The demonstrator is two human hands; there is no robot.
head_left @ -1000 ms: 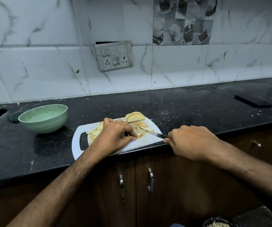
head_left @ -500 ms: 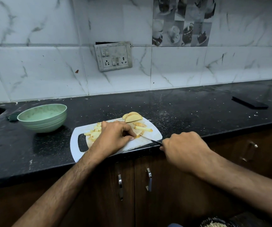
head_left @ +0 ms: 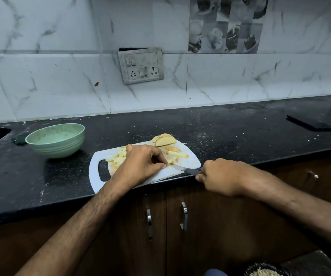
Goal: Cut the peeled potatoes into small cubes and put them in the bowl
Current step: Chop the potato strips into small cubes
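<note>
In the head view, at frame centre, the left hand (head_left: 140,165) pinches a potato strip (head_left: 171,161) on the white cutting board (head_left: 160,174); the right hand (head_left: 223,177), fingers curled round its handle, holds the knife (head_left: 182,168), blade tip at that strip. Dicing looks under way; cut pieces (head_left: 118,158) lie left of the hand, slices (head_left: 164,140) wait at the board's far edge, and the green bowl (head_left: 56,140) stands apart at left on the worktop (head_left: 230,128); next comes another crosswise cut, clear of the fingertips.

The board (head_left: 144,176) lies at frame centre on the surface (head_left: 220,132), near its front edge. The bowl (head_left: 56,140) sits to its left, apart. Slices (head_left: 164,140) lie at the board's far edge, cut pieces (head_left: 118,158) on its left part. A socket (head_left: 140,65) hangs on the wall behind.
</note>
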